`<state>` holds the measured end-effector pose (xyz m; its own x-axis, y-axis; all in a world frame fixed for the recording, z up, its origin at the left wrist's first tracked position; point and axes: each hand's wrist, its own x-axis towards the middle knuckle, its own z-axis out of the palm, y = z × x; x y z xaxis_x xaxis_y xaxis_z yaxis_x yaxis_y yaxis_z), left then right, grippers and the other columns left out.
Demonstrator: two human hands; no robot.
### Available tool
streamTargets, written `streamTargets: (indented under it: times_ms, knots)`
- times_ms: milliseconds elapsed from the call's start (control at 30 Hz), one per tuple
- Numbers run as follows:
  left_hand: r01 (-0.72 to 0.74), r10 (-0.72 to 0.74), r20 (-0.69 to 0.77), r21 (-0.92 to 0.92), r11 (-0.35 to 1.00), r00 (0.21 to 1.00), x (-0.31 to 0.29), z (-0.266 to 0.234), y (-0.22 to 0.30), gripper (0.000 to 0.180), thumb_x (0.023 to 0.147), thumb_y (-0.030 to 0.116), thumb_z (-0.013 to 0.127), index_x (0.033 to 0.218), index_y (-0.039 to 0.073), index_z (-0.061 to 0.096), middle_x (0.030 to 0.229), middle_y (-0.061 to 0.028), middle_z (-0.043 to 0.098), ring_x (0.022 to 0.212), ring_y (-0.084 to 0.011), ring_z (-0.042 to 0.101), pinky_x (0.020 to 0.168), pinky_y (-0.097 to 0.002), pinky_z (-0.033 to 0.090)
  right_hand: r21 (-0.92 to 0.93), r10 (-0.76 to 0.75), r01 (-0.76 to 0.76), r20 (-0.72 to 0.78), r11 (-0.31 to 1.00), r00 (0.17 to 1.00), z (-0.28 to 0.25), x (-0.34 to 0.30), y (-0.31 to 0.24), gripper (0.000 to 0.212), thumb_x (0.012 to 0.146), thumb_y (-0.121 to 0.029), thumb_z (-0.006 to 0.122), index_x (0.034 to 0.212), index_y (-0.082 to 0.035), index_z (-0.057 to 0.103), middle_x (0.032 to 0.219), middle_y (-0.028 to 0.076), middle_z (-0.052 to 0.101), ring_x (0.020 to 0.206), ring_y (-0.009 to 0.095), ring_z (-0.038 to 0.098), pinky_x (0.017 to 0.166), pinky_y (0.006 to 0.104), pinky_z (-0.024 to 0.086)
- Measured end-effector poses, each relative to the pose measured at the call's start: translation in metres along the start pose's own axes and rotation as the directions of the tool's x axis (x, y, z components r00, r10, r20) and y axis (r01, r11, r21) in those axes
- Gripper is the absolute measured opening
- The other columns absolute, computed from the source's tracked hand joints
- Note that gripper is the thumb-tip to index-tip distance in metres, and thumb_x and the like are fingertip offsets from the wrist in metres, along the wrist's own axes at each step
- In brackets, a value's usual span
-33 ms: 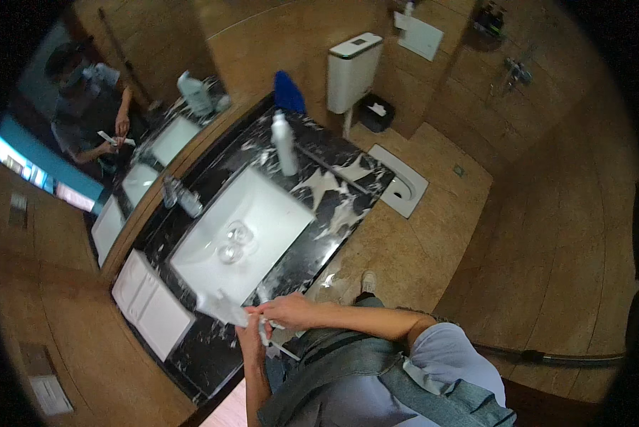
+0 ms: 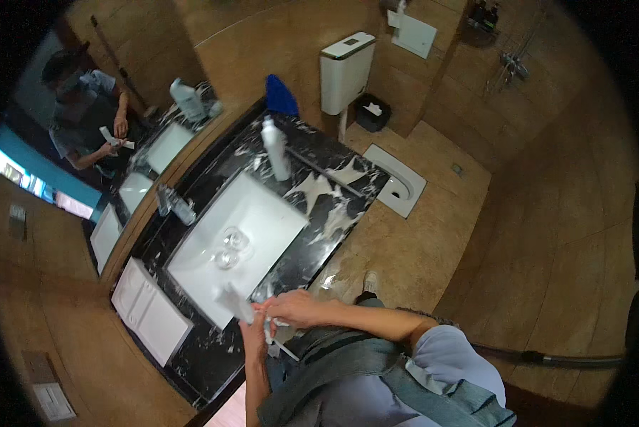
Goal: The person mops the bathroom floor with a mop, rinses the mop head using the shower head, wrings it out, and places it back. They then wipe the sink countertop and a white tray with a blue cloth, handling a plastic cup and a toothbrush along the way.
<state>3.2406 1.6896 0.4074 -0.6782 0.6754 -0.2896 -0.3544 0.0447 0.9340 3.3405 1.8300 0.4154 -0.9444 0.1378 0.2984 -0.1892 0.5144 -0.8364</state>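
Note:
My left hand [image 2: 254, 336] is closed around a white tool with a thin handle [image 2: 285, 349], held low over the front edge of the black marble counter. A pale flat piece [image 2: 235, 302], blurred, sticks out beyond my fingers over the sink's near rim. I cannot make out its exact kind. My right hand [image 2: 294, 308] reaches across from the right, its fingers bent and pressed together at the tool, touching my left hand. What the right fingertips pinch is hidden. Two clear glass-like round objects [image 2: 230, 249] lie in the white sink [image 2: 266, 213].
A white spray bottle [image 2: 276, 151], a dark stick [image 2: 324, 171] and a blue item [image 2: 281, 95] are on the counter [image 2: 227, 352]. A white tray [image 2: 151, 311] lies left of the sink, a tap [image 2: 183, 211] behind it. Squat toilet [image 2: 396, 185] and black bin [image 2: 372, 114] are beyond.
The pale flat piece has swung right and turned more upright. Both hands stay together at the tool. The whole view has shifted slightly.

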Motion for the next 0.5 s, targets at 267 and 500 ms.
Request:
streamTargets:
  times_ms: [267,500]
  knots:
    - [0.284,-0.302,0.288,0.102,0.953,0.909,0.079,0.213,-0.018,0.009,0.09,0.016,0.053,0.092,0.007,0.053,0.067,-0.001,0.051,0.049,-0.0096,0.049,0.038,-0.0253,0.037,-0.127,0.157,-0.198,-0.272,0.972,0.949,-0.2,-0.083,0.08,0.015,0.082,-0.018,0.063,0.082,-0.004,0.061,0.075,0.012,0.057,0.07,0.031,0.058,0.063,0.0383,0.047]
    - [0.1,-0.142,-0.303,-0.148,0.984,0.942,0.072,0.215,0.023,0.019,0.086,0.015,0.053,0.102,0.004,0.051,0.071,-0.0049,0.056,0.045,-0.0113,0.051,0.032,-0.0225,0.038,0.053,0.133,-0.122,-0.449,0.991,0.884,-0.322,0.033,0.211,0.013,0.084,-0.009,0.059,0.094,-0.002,0.064,0.084,0.013,0.064,0.076,0.025,0.062,0.068,0.0309,0.048]
